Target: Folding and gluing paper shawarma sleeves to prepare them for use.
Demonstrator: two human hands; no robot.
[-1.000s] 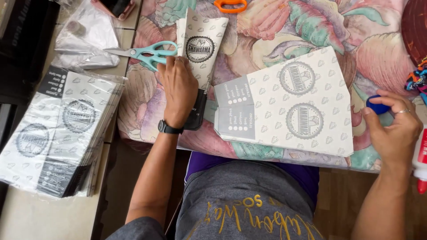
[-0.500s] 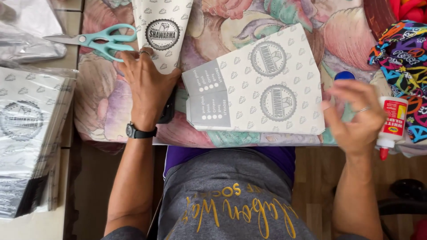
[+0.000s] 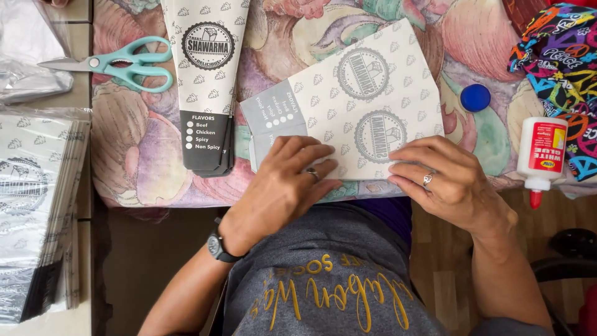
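A flat printed paper sheet (image 3: 367,93), white with round grey emblems and a grey panel, lies on the flowered tablecloth (image 3: 143,155). My left hand (image 3: 283,183) presses on its near left edge, fingers spread flat. My right hand (image 3: 444,177) rests on its near right edge, fingertips on the paper. A folded cone-shaped paper sleeve (image 3: 208,74) with a dark lower band lies to the left of the sheet. A white glue bottle (image 3: 541,155) with a red label and red tip lies uncapped to the right, and its blue cap (image 3: 476,98) sits beside the sheet.
Teal-handled scissors (image 3: 121,65) lie at the upper left. A stack of the same printed sheets in clear plastic (image 3: 37,205) sits on the left. A multicoloured patterned cloth (image 3: 559,56) is at the upper right. A crumpled plastic bag (image 3: 28,56) lies at the far left.
My left hand left the cone sleeve and came down onto the flat sheet. My right hand let go of the blue cap, now on the cloth, and moved onto the sheet's right edge.
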